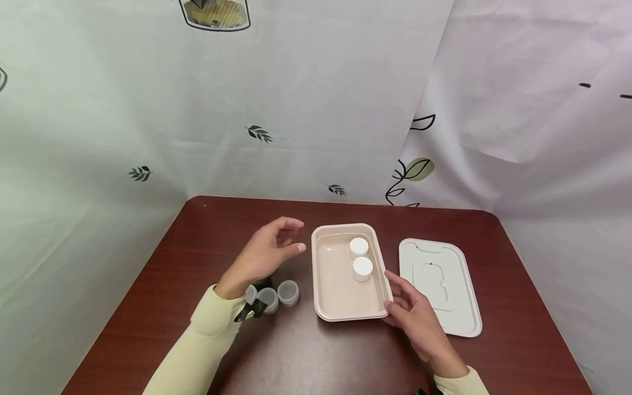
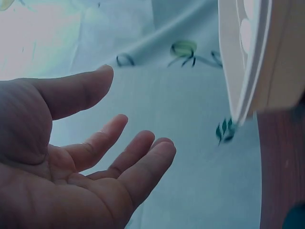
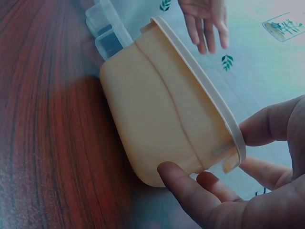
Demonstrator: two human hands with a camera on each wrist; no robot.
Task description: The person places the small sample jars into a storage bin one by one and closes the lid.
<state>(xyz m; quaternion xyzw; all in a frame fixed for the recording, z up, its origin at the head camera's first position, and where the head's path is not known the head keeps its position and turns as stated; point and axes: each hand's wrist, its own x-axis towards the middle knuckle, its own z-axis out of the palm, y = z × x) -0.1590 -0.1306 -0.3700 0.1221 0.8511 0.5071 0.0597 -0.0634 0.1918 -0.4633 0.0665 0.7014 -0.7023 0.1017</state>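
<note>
A beige rectangular plastic box (image 1: 337, 302) stands uncovered on the table, with two small white-topped round containers (image 1: 362, 269) inside along its right wall. My right hand (image 1: 413, 312) holds the box's near right corner, the thumb low and the fingers along the rim. In the right wrist view the thumb lies against the box's outer wall (image 3: 143, 100). My left hand (image 1: 269, 249) is raised just left of the box, thumb and fingers apart with nothing between them. Several small translucent round containers (image 1: 288, 292) stand below the left wrist, one partly hidden by it.
A white rectangular lid (image 1: 444, 291) lies flat on the table right of the box. The dark reddish wooden table (image 1: 306, 362) meets a white printed cloth (image 1: 316, 109) behind and at the sides.
</note>
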